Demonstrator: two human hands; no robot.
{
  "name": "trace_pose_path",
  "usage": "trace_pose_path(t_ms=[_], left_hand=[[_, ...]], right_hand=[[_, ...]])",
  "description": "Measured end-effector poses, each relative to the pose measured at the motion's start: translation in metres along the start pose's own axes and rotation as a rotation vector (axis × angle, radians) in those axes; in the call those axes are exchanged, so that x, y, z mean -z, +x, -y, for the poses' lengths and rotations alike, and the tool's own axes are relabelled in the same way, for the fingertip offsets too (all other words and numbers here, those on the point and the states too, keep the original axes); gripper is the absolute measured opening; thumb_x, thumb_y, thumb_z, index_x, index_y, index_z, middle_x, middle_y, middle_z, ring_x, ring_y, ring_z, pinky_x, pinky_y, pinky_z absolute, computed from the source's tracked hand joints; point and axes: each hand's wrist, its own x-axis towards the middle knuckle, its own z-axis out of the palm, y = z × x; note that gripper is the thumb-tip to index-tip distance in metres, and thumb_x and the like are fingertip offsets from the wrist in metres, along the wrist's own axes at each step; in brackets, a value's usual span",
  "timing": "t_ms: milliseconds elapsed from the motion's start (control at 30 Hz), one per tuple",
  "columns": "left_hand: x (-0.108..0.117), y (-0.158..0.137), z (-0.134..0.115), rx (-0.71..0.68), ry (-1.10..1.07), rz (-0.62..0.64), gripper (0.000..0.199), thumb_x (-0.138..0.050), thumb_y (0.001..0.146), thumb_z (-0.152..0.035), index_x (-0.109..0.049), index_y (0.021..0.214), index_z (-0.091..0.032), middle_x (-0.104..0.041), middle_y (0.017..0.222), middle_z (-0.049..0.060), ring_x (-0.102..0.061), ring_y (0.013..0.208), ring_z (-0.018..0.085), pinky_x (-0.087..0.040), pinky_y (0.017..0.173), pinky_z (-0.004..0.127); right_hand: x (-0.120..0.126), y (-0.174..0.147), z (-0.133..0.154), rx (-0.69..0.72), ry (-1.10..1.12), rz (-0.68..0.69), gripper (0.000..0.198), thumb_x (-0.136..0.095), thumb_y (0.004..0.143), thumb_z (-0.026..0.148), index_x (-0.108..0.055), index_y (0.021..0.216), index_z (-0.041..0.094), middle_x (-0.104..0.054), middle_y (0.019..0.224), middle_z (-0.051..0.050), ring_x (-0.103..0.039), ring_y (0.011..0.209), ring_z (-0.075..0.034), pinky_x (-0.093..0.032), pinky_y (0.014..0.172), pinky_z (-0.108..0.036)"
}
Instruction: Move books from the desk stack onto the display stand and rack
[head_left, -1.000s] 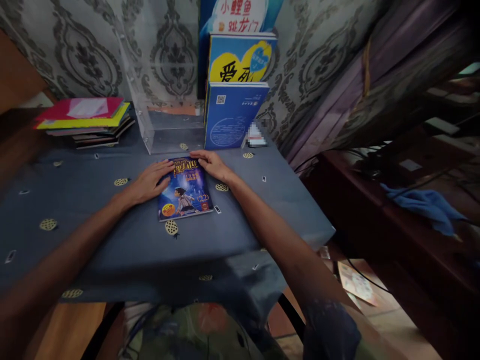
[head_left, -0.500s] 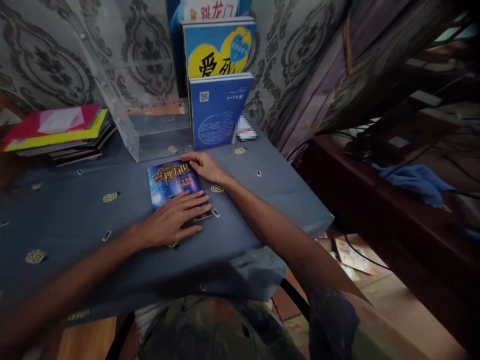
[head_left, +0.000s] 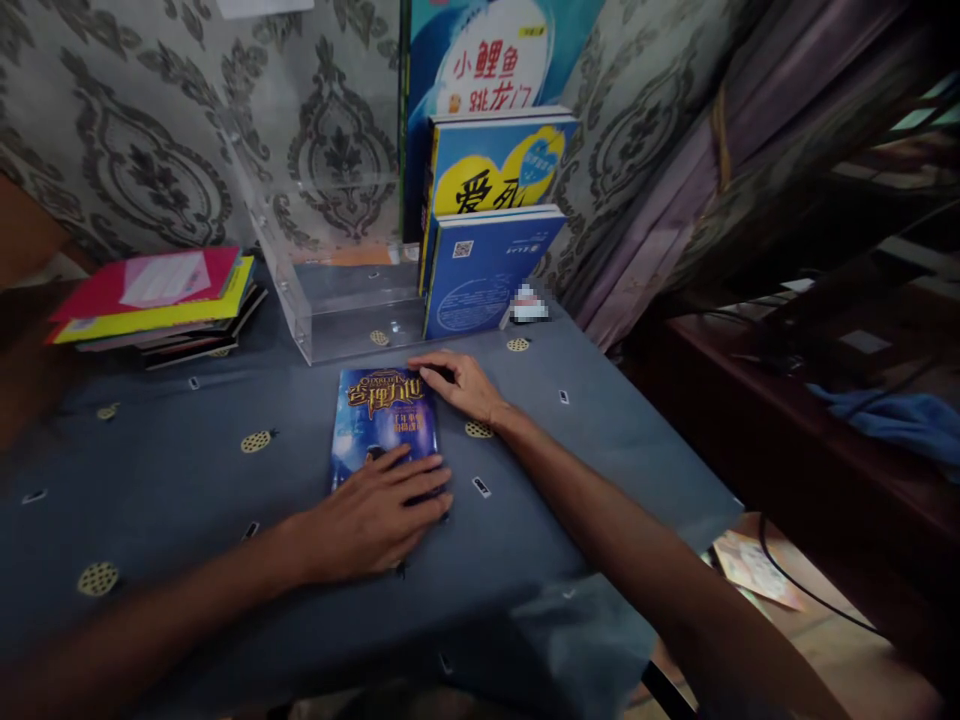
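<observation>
Patterned grey wallpaper (head_left: 341, 150) backed the worktop (head_left: 600, 450), whose dark blue-grey cloth was dotted with yellow pineapples and small labels. Near the middle of that cloth a blue paperback (head_left: 356, 430) lay flat and closed, its gold title at the twelve o'clock end of the cover.

The left hand (head_left: 386, 515) came in from eight o'clock and rested palm down over the book's six o'clock end. Its grip was slack, fingers a little apart and laid across the cover, so the book lay beneath those fingers and ran out from them toward twelve. The right hand (head_left: 465, 390) reached in from four o'clock to the book's one o'clock corner, with its index finger and thumb near that corner. From this grip the book lay toward eight o'clock; whether thumb and finger were pinching the edge, I could not tell.

Just beyond the book, toward eleven and twelve, stood a clear acrylic stand (head_left: 304, 335). At one o'clock a blue book (head_left: 480, 280) stood upright, in front of a yellow-heart book (head_left: 465, 180) and a taller teal book (head_left: 574, 50). Toward ten lay a stack of folders and thin books (head_left: 94, 290), pink and yellow on top. Off the worktop, a blue cloth (head_left: 892, 425) lay toward three o'clock, and a printed sheet (head_left: 757, 568) toward four on the floor.
</observation>
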Motion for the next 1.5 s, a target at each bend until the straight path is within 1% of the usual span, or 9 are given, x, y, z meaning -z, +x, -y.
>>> trace_pose_path(t_ms=[133, 267, 333, 500, 667, 800, 967, 1167, 1500], left_hand=[[0.019, -0.022, -0.004, 0.076, -0.013, -0.024, 0.016, -0.054, 0.095, -0.028, -0.07, 0.097, -0.024, -0.073, 0.117, 0.005, -0.064, 0.117, 0.024, -0.036, 0.116, 0.049], [0.02, -0.03, -0.001, 0.277, 0.128, -0.147, 0.037, -0.05, 0.099, -0.036, -0.061, 0.067, -0.021, -0.065, 0.067, 0.002, -0.064, 0.069, 0.018, -0.052, 0.077, 0.035], [0.016, -0.024, 0.001, 0.376, 0.264, -0.189, 0.034, -0.052, 0.098, -0.042, -0.062, 0.074, -0.02, -0.066, 0.075, 0.004, -0.063, 0.072, 0.021, -0.05, 0.07, 0.035], [0.003, 0.006, 0.0, 0.537, 0.516, -0.149, 0.035, -0.059, 0.094, -0.048, -0.06, 0.109, -0.016, -0.063, 0.116, 0.013, -0.058, 0.108, 0.032, -0.049, 0.083, 0.043], [-0.007, 0.021, -0.002, 0.553, 0.64, -0.134, 0.03, -0.058, 0.097, -0.043, -0.061, 0.107, -0.015, -0.064, 0.11, 0.013, -0.06, 0.104, 0.03, -0.048, 0.084, 0.042], [-0.015, 0.02, -0.002, 0.534, 0.709, -0.155, 0.028, -0.053, 0.099, -0.04, -0.062, 0.105, -0.014, -0.067, 0.108, 0.014, -0.062, 0.105, 0.031, -0.048, 0.085, 0.042], [-0.018, 0.02, -0.003, 0.528, 0.708, -0.177, 0.033, -0.042, 0.104, -0.037, -0.065, 0.105, -0.013, -0.07, 0.108, 0.015, -0.064, 0.101, 0.029, -0.048, 0.084, 0.041], [-0.009, 0.02, -0.003, 0.54, 0.615, -0.218, 0.042, -0.031, 0.106, -0.037, -0.067, 0.104, -0.015, -0.072, 0.103, 0.013, -0.066, 0.098, 0.027, -0.051, 0.083, 0.04], [-0.003, 0.018, -0.002, 0.561, 0.545, -0.183, 0.037, -0.033, 0.104, -0.029, -0.066, 0.11, -0.013, -0.073, 0.103, 0.011, -0.068, 0.098, 0.026, -0.051, 0.087, 0.041]], right_hand=[[0.0, -0.004, 0.001, -0.042, 0.065, -0.041, 0.031, -0.054, 0.089, 0.039, -0.078, 0.099, 0.022, -0.075, 0.078, -0.002, -0.066, 0.071, -0.019, -0.052, 0.071, -0.033], [-0.006, -0.01, 0.009, -0.036, 0.125, 0.047, 0.034, -0.05, 0.09, 0.042, -0.076, 0.089, 0.019, -0.06, 0.056, 0.003, -0.055, 0.05, -0.013, -0.045, 0.053, -0.025], [-0.009, -0.013, 0.016, -0.027, 0.14, 0.11, 0.036, -0.05, 0.09, 0.043, -0.074, 0.082, 0.018, -0.056, 0.052, 0.004, -0.05, 0.044, -0.011, -0.041, 0.048, -0.023], [-0.014, -0.016, 0.019, -0.048, 0.233, 0.197, 0.038, -0.054, 0.088, 0.049, -0.072, 0.086, 0.016, -0.053, 0.051, 0.006, -0.046, 0.04, -0.009, -0.039, 0.043, -0.021], [-0.017, -0.01, 0.006, -0.04, 0.312, 0.122, 0.039, -0.055, 0.087, 0.05, -0.073, 0.089, 0.016, -0.058, 0.056, 0.003, -0.049, 0.043, -0.01, -0.042, 0.046, -0.023], [-0.019, -0.003, -0.005, -0.026, 0.343, 0.018, 0.037, -0.058, 0.088, 0.05, -0.075, 0.097, 0.018, -0.073, 0.077, -0.004, -0.068, 0.07, -0.017, -0.053, 0.064, -0.028], [-0.02, -0.002, -0.009, -0.032, 0.344, 0.037, 0.04, -0.056, 0.092, 0.051, -0.072, 0.112, 0.02, -0.079, 0.097, -0.007, -0.073, 0.094, -0.022, -0.055, 0.083, -0.035], [-0.019, -0.004, -0.007, 0.005, 0.29, 0.043, 0.047, -0.051, 0.095, 0.057, -0.072, 0.115, 0.019, -0.079, 0.097, -0.007, -0.072, 0.099, -0.024, -0.054, 0.089, -0.038], [-0.02, -0.002, -0.007, -0.004, 0.274, 0.066, 0.058, -0.049, 0.093, 0.067, -0.074, 0.111, 0.018, -0.079, 0.096, -0.009, -0.072, 0.097, -0.025, -0.054, 0.088, -0.039]])
